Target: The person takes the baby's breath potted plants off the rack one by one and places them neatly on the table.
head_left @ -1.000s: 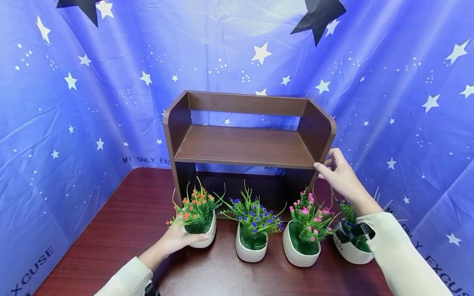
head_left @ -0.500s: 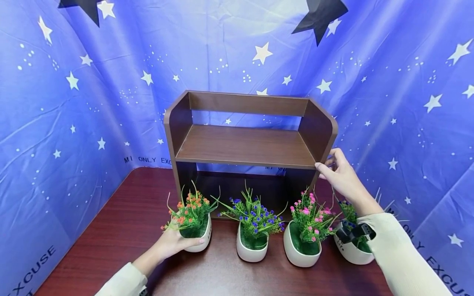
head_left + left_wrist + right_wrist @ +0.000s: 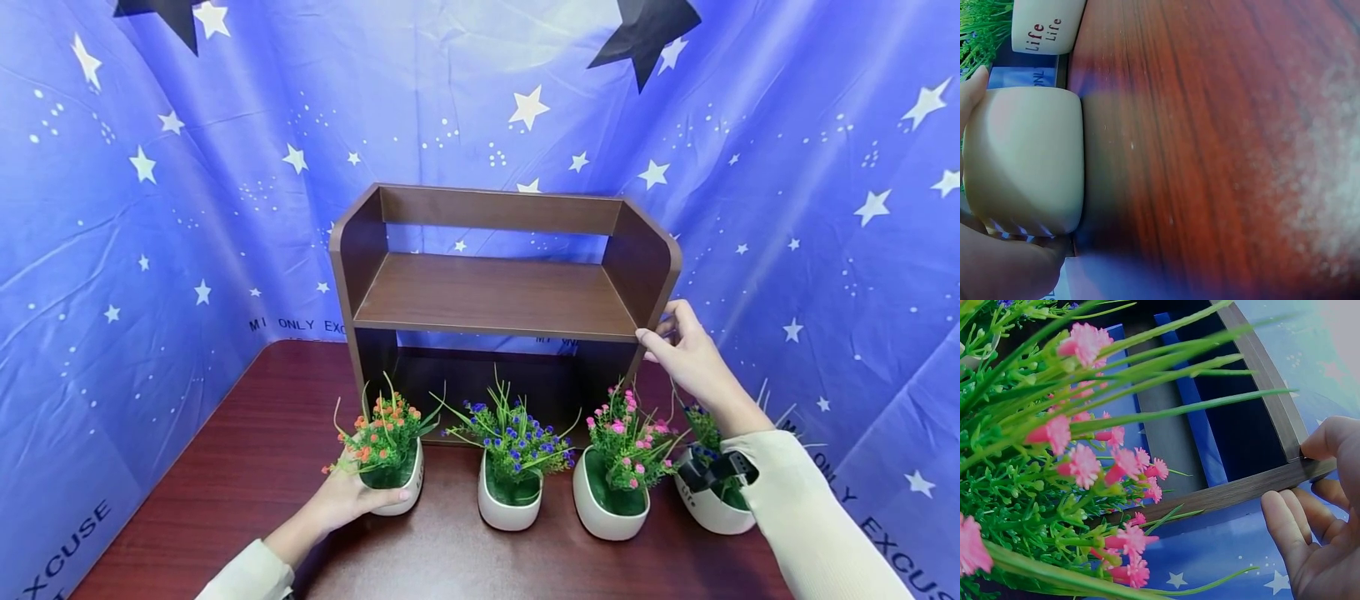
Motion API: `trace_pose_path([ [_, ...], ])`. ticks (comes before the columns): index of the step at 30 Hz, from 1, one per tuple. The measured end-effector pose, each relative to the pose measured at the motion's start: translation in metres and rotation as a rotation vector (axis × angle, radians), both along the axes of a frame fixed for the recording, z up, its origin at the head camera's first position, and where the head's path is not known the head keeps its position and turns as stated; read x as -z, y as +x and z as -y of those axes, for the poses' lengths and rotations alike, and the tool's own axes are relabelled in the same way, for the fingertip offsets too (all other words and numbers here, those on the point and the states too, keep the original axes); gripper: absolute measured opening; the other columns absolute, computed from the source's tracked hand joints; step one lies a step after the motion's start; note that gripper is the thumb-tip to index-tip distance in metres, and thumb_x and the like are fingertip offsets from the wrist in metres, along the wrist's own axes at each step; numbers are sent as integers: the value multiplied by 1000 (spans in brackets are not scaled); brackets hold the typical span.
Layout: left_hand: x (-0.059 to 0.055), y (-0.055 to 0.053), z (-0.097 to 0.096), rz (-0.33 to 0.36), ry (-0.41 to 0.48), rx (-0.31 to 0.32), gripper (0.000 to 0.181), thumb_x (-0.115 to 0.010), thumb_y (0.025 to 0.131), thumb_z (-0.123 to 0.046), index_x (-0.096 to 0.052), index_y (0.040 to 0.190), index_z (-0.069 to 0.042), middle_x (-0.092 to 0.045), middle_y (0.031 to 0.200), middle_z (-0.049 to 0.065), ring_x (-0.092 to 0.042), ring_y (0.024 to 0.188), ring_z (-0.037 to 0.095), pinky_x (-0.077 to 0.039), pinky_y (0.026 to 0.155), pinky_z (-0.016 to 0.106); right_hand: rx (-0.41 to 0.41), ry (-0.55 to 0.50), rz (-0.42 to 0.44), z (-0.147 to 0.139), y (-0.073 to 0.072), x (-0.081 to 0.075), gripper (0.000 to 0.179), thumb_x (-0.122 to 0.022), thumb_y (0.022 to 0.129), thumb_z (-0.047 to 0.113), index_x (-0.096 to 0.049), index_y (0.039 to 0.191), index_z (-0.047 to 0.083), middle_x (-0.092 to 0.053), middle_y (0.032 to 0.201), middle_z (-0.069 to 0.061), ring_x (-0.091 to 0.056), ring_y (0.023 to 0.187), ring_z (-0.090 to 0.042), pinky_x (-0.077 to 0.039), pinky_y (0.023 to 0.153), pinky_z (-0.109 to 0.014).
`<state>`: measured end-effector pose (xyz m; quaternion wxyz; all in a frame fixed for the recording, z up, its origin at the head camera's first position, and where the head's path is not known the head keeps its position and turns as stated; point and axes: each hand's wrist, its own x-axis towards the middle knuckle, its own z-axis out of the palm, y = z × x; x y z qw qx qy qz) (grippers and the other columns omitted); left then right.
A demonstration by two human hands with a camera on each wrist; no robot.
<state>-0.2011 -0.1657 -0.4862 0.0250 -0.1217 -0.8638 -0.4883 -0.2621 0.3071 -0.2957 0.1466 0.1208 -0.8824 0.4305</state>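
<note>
My left hand (image 3: pixel 337 500) grips a white pot (image 3: pixel 412 487) of orange artificial flowers at the left end of a row of pots. In the left wrist view that white pot (image 3: pixel 1025 159) sits at the tabletop, thumb on one side and fingers on the other. My right hand (image 3: pixel 690 354) pinches the right side panel of a brown two-tier wooden shelf (image 3: pixel 495 296), level with its middle board. Seen from the right wrist, the thumb and fingers of that hand (image 3: pixel 1322 512) lie either side of the panel's edge (image 3: pixel 1241 490).
Standing before the shelf are a pot of blue flowers (image 3: pixel 510 504) and a pot of pink flowers (image 3: pixel 611 517). Another white pot (image 3: pixel 716 512) is partly hidden under my right forearm. Blue star-printed cloth (image 3: pixel 450 100) surrounds the dark red table (image 3: pixel 225 467).
My left hand has shifted the orange-flowered pot leftward and slightly nearer to me, widening its gap from the blue-flowered pot. The right hand keeps its place on the shelf.
</note>
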Motion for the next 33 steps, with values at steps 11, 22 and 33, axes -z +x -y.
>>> trace_pose_path([
  [11,-7,1,4,16,-145,6,106,-84,76,-48,-31,152,4,-29,155,26,-32,140,40,-29,113,55,7,2,-2,-2,-2,1,38,-57,102,22,-38,128,1,-47,104,-14,-60,83,-18,-56,74,-21],
  [22,-16,-9,14,-134,-8,160,107,-90,74,-36,-27,155,-8,-40,154,8,-39,138,15,-32,112,29,6,-1,2,-1,-1,0,38,-56,103,22,-38,128,1,-47,103,-14,-61,83,-19,-54,74,-18],
  [33,-33,-13,38,-127,12,197,115,-93,70,-31,-22,158,-9,-30,153,19,-29,139,36,-25,109,62,0,-10,13,-1,-1,0,40,-57,103,23,-36,129,1,-47,105,-14,-59,85,-22,-55,74,-18],
])
